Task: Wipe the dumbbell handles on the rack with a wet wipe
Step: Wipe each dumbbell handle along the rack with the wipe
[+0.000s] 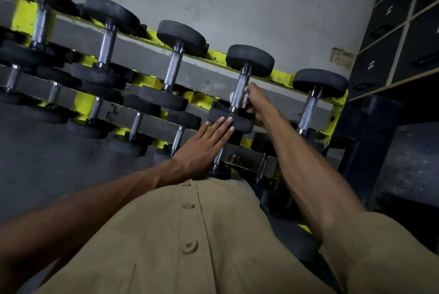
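A yellow rack (280, 77) holds several black dumbbells with steel handles on tiered rows. On the top row, second from the right, stands one dumbbell with a knurled handle (239, 90). My right hand (257, 101) curls round the lower part of that handle, with a white wet wipe (244, 100) between fingers and steel; most of the wipe is hidden. My left hand (204, 145) lies flat with straight fingers, its fingertips pressing on the near black head (240, 125) of the same dumbbell.
Another dumbbell (308, 108) stands at the rack's right end, and several more run off to the left. Dark numbered lockers (389, 32) fill the right side. A grey wall is behind the rack. My tan shirt fills the bottom of the view.
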